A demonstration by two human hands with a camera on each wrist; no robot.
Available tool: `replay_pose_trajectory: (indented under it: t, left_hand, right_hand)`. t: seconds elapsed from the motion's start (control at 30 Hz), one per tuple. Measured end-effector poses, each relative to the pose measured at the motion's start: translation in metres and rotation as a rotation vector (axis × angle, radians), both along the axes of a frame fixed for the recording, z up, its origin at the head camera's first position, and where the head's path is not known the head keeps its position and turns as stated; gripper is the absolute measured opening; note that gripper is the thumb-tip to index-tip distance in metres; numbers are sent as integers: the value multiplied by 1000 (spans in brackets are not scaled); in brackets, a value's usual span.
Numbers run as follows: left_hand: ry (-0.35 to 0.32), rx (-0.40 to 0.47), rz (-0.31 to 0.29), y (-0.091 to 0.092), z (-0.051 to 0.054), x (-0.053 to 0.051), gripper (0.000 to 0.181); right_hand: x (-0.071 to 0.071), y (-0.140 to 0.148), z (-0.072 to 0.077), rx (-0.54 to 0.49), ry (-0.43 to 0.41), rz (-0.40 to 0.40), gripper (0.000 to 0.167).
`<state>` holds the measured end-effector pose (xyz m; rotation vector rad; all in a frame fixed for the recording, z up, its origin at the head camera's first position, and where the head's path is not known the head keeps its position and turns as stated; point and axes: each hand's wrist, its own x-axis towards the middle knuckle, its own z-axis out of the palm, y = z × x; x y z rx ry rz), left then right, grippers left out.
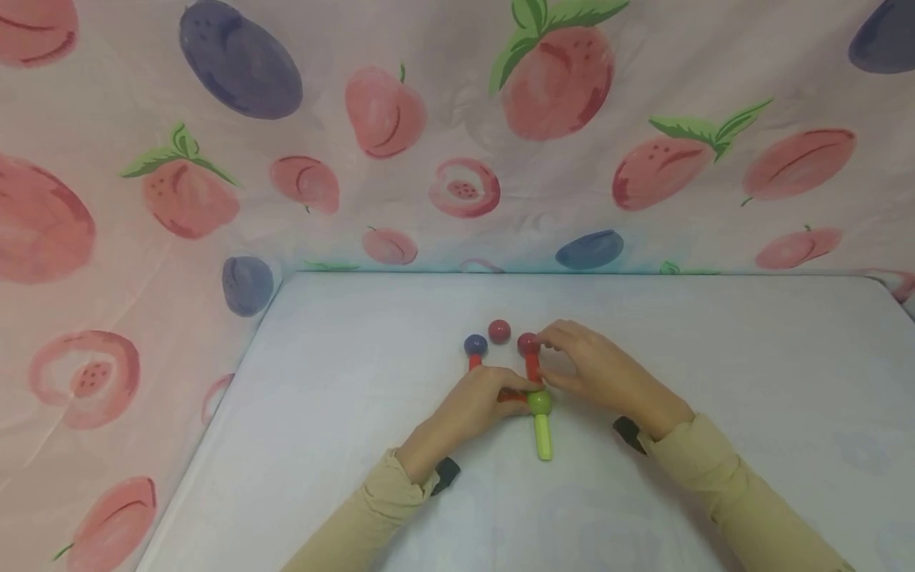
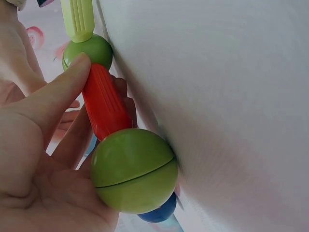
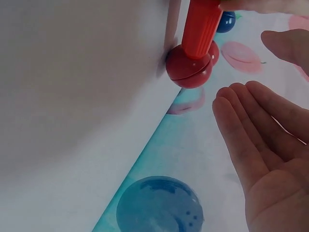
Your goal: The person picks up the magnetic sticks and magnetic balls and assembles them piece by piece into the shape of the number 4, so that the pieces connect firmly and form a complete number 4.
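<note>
On the white table lies a ball-and-stick building toy. My left hand (image 1: 475, 401) pinches it where a red stick (image 2: 107, 101) meets a green ball (image 1: 539, 403); the thumb lies on that joint. A larger-looking green ball (image 2: 135, 171) sits at the stick's other end, close to the palm. A yellow-green stick (image 1: 543, 437) runs from the first green ball toward me. Another red stick (image 3: 203, 29) leads away from it to a red ball (image 1: 528, 343). My right hand (image 1: 596, 365) is beside that ball, its fingers extended (image 3: 260, 130) and holding nothing.
A blue ball (image 1: 475, 345) tops another red stick, partly covered by my left hand. One separate red ball (image 1: 499, 331) lies farther back on the table (image 1: 343, 334). Fruit-patterned cloth (image 1: 429, 95) hangs behind the table and to the left.
</note>
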<state>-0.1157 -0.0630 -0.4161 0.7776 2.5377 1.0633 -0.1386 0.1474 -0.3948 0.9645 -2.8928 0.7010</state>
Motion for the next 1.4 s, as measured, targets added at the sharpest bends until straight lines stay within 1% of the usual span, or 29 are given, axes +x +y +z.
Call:
replay_pose_trajectory:
  t: [0.13,0.27,0.37,0.53,0.77,0.9,1.07,1.23,1.4]
  left_hand:
    - [8,6,2,0,0,0,33]
    - [20,9,-2,0,0,-1,32]
    - [24,10,-7,0,-1,-1,32]
    - [29,11,-8,0,-1,0,32]
    - [32,22,-9,-1,0,0,31]
    - [28,17,-7,-1,0,0,31]
    - [24,16,-6,-1,0,0,31]
    - [19,15,-4,-1,1,1,32]
    - [31,5,-5,-1,1,0,32]
  right_hand:
    - [-5,-3,0,-1,-13,-7,43]
    - [-9,-5,-1,-22,-18,2,41]
    - [-12,-7,-2,-27,-8,9,41]
    - [-18,-12,-2,8,0,-3,46]
    - [-26,-19,-2,-5,-24,-2,45]
    - [-30,-23,-3,3,-48,-17,45]
    - [-35,-27,-5,4,-81,-32,44]
    - [-40,-31,-7,8,-95,-36,44]
    - [-44,-34,-10,6,-118,-35,43]
